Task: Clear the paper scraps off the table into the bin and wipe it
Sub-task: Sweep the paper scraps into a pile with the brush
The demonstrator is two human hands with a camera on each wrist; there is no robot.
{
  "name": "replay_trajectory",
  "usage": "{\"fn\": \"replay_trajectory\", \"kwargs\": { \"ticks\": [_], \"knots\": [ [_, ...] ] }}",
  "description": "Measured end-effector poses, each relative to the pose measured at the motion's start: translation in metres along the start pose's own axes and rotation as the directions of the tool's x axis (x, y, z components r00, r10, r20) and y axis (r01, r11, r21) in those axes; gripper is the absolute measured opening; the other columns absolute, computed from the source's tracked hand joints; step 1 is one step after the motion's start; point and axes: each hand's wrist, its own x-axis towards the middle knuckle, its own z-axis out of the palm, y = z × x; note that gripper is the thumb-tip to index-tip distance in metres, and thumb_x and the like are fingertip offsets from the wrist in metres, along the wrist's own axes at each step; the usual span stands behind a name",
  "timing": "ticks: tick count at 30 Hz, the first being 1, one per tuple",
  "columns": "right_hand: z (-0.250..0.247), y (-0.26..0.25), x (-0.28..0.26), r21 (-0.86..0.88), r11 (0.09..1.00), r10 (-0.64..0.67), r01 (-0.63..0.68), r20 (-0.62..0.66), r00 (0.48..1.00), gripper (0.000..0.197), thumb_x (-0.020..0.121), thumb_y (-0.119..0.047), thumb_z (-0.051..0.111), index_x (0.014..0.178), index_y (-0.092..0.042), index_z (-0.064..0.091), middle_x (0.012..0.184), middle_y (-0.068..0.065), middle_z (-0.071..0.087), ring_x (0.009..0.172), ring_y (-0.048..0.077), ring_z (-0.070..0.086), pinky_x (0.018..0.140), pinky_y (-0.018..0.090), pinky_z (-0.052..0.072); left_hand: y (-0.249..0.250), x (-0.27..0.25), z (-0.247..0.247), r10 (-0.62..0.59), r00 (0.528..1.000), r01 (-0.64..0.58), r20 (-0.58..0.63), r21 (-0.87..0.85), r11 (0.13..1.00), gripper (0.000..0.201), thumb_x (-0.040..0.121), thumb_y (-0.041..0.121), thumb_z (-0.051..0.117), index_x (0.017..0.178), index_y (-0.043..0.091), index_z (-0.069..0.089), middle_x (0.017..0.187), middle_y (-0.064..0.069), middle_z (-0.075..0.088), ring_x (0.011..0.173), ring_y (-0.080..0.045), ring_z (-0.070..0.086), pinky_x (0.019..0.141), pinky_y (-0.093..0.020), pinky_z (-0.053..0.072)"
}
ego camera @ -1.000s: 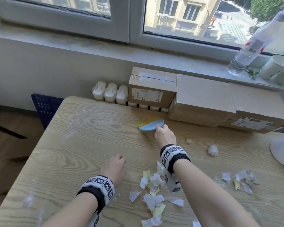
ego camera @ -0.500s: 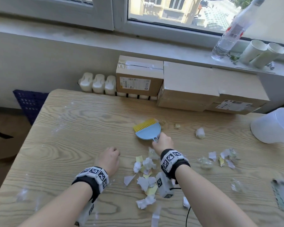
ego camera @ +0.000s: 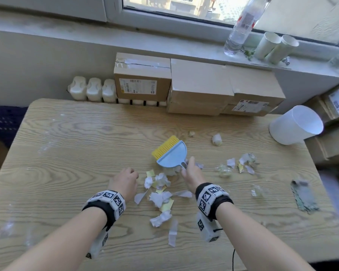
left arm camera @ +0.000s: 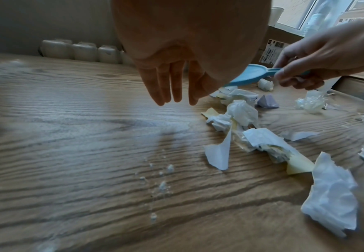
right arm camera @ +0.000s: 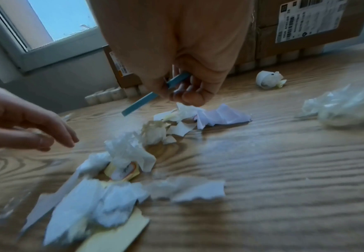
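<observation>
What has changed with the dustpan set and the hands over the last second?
The right hand has pulled the blue dustpan and yellow brush from beside the cardboard boxes back toward the paper scraps, gripping the handle throughout. The left hand stays empty beside the pile; the scraps haven't moved.

White shipping labels with barcodes on the cardboard boxes (ego camera: 143,75), print too small to read, square coded markers on both wristbands (ego camera: 211,194)

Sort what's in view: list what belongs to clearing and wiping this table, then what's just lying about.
For the job:
paper scraps
blue dustpan with yellow brush, gripped by the right hand
white bin
grey cloth
table
left hand, free

Lying about:
cardboard boxes
water bottle
paper cups
</observation>
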Motion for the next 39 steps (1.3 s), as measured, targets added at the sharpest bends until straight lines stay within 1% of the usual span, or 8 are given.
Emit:
{"fn": "replay_trajectory", "kwargs": {
  "ticks": [7,12,17,20,23,28,33,39],
  "knots": [
    [-0.026,-0.022,0.063,0.194,0.972,0.159,-0.134,-0.117,0.980,0.011,0.096,-0.010,0.045,0.100,-0.008,0.035,0.089,0.011,0.049,0.078,0.026,0.052,0.065,0.036,0.043,0.003,0.005,0.001,-0.022,1.000,0.021,-0.005,-0.046,0.999,0.029,0.095,0.018,0.038,0.119,0.018,0.054,0.130,0.003,0.048,0.118,-0.015,0.046,0.083,-0.033,0.047],
    [-0.030,-0.024,0.089,0.742,0.605,0.334,-0.289,0.093,0.938,0.026,0.090,0.012,0.048,0.116,0.011,0.049,0.073,0.019,0.054,0.043,0.020,0.057,0.040,0.018,0.048,0.001,0.011,0.001,-0.035,0.999,0.035,0.010,-0.071,0.997,0.029,0.095,0.018,0.037,0.119,0.017,0.054,0.129,0.003,0.049,0.116,-0.016,0.047,0.082,-0.033,0.047],
    [-0.035,-0.013,0.090,0.820,0.479,0.339,-0.314,0.157,0.928,0.019,0.084,0.009,0.061,0.099,0.020,0.059,0.102,0.031,0.064,0.098,0.036,0.067,0.089,0.036,0.055,0.000,0.014,0.001,-0.035,0.999,0.036,0.018,-0.074,0.997,0.030,0.095,0.016,0.037,0.118,0.015,0.055,0.129,0.001,0.049,0.117,-0.017,0.046,0.082,-0.035,0.049],
    [-0.039,-0.002,0.088,0.837,0.393,0.397,-0.381,0.219,0.891,0.009,0.083,0.007,0.064,0.086,0.014,0.062,0.079,0.025,0.065,0.063,0.030,0.069,0.051,0.029,0.059,0.002,0.014,0.001,-0.029,0.999,0.030,0.014,-0.069,0.997,0.029,0.095,0.015,0.037,0.117,0.014,0.056,0.128,0.001,0.050,0.117,-0.017,0.046,0.081,-0.035,0.048],
    [-0.040,0.013,0.080,0.763,0.449,0.463,-0.465,0.247,0.851,0.012,0.084,0.003,0.065,0.075,0.009,0.060,0.073,0.022,0.064,0.047,0.022,0.067,0.039,0.025,0.054,0.005,0.012,0.004,-0.018,1.000,0.018,0.000,-0.057,0.998,0.028,0.094,0.014,0.038,0.115,0.014,0.057,0.126,0.001,0.051,0.111,-0.018,0.050,0.075,-0.032,0.046],
    [-0.044,0.054,0.053,0.650,0.547,0.514,-0.528,0.237,0.824,0.006,0.078,0.006,0.068,0.078,0.011,0.065,0.073,0.015,0.061,0.073,0.022,0.062,0.086,0.036,0.054,0.010,0.001,0.010,0.002,1.000,-0.002,0.020,0.009,1.000,0.026,0.093,0.016,0.039,0.113,0.016,0.057,0.122,0.002,0.052,0.100,-0.019,0.055,0.065,-0.029,0.040],
    [-0.053,0.086,0.019,0.711,0.577,0.456,-0.403,0.129,0.880,0.021,0.086,0.003,0.062,0.105,0.012,0.064,0.055,0.009,0.066,0.040,0.010,0.060,0.039,0.014,0.048,0.010,-0.008,0.008,-0.001,1.000,0.000,0.015,0.020,1.000,0.026,0.093,0.014,0.040,0.113,0.014,0.057,0.122,-0.001,0.053,0.101,-0.022,0.054,0.072,-0.032,0.045],
    [-0.059,0.067,0.007,0.860,0.462,0.303,-0.217,0.077,0.950,0.006,0.088,-0.002,0.061,0.087,-0.001,0.066,0.065,0.006,0.069,0.057,0.011,0.062,0.046,0.008,0.048,0.005,-0.044,0.010,-0.019,0.999,0.020,-0.050,0.020,1.000,0.029,0.090,0.012,0.044,0.115,0.010,0.058,0.120,-0.005,0.056,0.107,-0.027,0.053,0.070,-0.035,0.043]
  ]
}}
